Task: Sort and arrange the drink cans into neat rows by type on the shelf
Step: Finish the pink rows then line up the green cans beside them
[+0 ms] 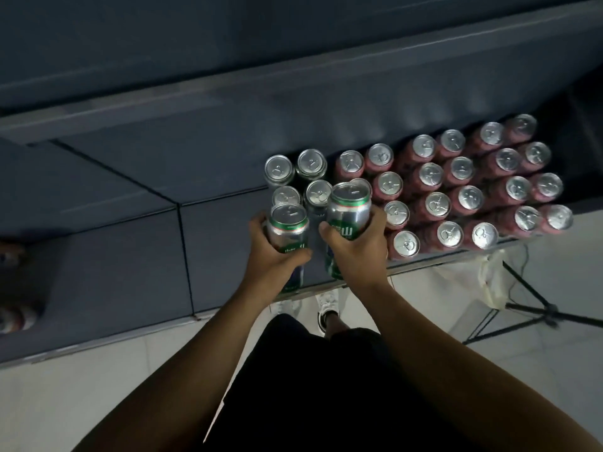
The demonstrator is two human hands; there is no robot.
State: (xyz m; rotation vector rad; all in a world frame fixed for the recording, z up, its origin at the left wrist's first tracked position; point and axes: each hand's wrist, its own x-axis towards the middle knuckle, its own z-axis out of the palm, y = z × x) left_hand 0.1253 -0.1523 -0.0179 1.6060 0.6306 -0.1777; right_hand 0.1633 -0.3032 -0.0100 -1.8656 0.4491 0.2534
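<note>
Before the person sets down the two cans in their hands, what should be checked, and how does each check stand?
1. Left hand grips the left can: ok.
2. Right hand grips the right can: ok.
3. Both held cans are one type, silver with a green band: ok.
4. They match the standing silver cans: cannot tell, mostly tops show.
5. Bare shelf to the left of that group: ok.
6. Pink cans keep to their own block on the right: ok.

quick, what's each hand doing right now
Left hand: holding a green-banded can.
Right hand: holding a second green-banded can.
</note>
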